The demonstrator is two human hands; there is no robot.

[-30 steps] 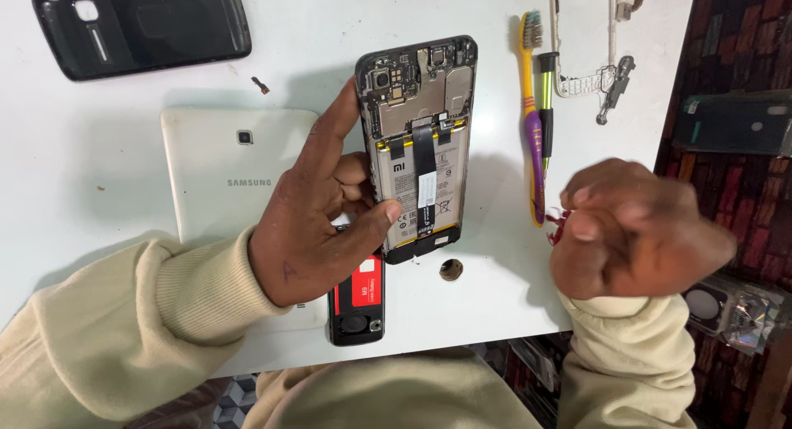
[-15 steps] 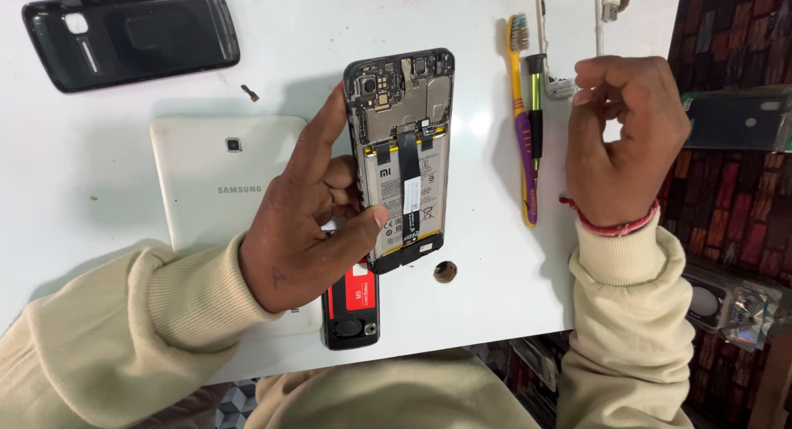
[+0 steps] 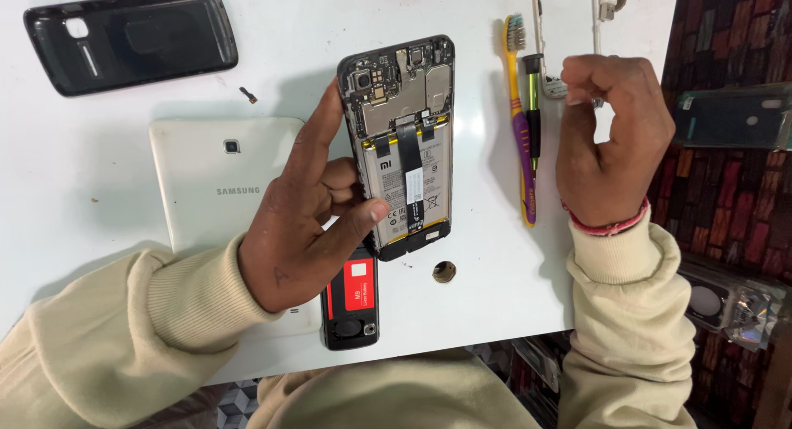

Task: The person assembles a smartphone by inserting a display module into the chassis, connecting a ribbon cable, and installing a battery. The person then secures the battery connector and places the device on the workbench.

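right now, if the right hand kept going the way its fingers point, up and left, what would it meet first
Probably the small screwdriver beside the toothbrush; the right hand has its fingertips near the screwdriver's top, though depth is unclear.

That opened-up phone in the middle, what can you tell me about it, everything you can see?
The phone lies face down on the white table with its back cover off. A dark frame rings it. Up top sit a circuit board with metal shields and a camera lens; below, a pale battery crossed by a black ribbon strip. The left hand steadies it, forefinger along its left edge, thumb on the battery's lower part. Its bottom end overlaps a small black and red device.
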